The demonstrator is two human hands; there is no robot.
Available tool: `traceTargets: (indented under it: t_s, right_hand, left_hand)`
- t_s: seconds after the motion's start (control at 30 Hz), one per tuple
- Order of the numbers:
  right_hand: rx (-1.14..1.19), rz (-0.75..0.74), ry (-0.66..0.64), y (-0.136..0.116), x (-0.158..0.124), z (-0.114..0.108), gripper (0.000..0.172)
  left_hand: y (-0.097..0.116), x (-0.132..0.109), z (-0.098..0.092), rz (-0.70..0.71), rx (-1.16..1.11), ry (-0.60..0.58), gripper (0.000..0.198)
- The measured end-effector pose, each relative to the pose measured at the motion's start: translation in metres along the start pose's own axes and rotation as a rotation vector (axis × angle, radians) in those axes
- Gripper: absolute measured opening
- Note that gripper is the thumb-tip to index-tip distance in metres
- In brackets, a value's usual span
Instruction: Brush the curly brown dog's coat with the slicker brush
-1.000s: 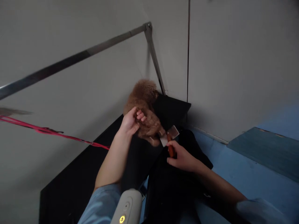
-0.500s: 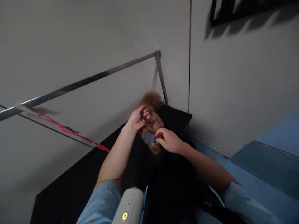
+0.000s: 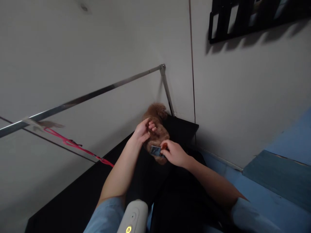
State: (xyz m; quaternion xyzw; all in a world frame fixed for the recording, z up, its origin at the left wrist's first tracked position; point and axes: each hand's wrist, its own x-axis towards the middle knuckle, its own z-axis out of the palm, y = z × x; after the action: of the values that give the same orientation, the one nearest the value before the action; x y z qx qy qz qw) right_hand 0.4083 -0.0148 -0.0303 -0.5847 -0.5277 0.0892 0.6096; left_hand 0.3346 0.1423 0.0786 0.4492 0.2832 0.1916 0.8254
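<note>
A dog with curly brown fur (image 3: 157, 134) is on the black grooming table (image 3: 97, 187), its fluffy head end toward the wall. My left hand (image 3: 145, 128) rests at the dog's left side with the fingers curled into its fur; exactly which part they grip is hidden. In my right hand (image 3: 176, 152) is a slicker brush (image 3: 155, 150), held by its orange-brown handle between thumb and fingers. The brush's flat, shiny head points left and lies against the fur at the near end of the dog.
A metal grooming arm (image 3: 97, 92) crosses above the table, with a pink-red leash loop (image 3: 80, 147) hanging from it. Walls enclose the back and side. A black rack (image 3: 243, 22) is fixed high at right. The pale rounded device (image 3: 133, 215) sticks up in the foreground.
The view has tilted, so most things sit lower in it. My right hand has shifted the brush slightly over the fur, and its head is angled differently. My left hand keeps its place.
</note>
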Motion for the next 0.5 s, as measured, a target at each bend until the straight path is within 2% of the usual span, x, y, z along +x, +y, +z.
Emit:
traceTargets:
  t_s: [0.1, 0.13, 0.23, 0.33, 0.37, 0.4, 0.47, 0.5]
  right_hand:
    - [0.15, 0.074, 0.32, 0.025, -0.008, -0.001, 0.015]
    - [0.211, 0.095, 0.378, 0.035, -0.011, -0.002, 0.016]
    - [0.398, 0.229, 0.409, 0.062, -0.017, 0.0, 0.022]
    - [0.565, 0.381, 0.605, 0.076, -0.02, 0.011, 0.03]
    - [0.631, 0.416, 0.591, 0.076, -0.02, 0.017, 0.032]
    - [0.703, 0.449, 0.513, 0.075, -0.02, 0.023, 0.033]
    - [0.816, 0.513, 0.34, 0.069, -0.015, 0.033, 0.037]
    - [0.838, 0.535, 0.342, 0.066, -0.012, 0.037, 0.038]
  left_hand:
    - [-0.021, -0.006, -0.012, 0.099, -0.021, -0.005, 0.045]
    - [-0.032, -0.008, -0.018, 0.157, -0.04, -0.005, 0.046]
    - [-0.071, -0.015, -0.038, 0.341, -0.085, 0.02, 0.044]
    - [-0.106, -0.025, -0.056, 0.549, -0.148, 0.113, 0.039]
    - [-0.115, -0.029, -0.061, 0.614, -0.176, 0.141, 0.041]
    - [-0.123, -0.032, -0.065, 0.662, -0.2, 0.165, 0.044]
    - [-0.137, -0.037, -0.072, 0.686, -0.229, 0.195, 0.048]
    - [-0.143, -0.039, -0.075, 0.673, -0.239, 0.209, 0.049]
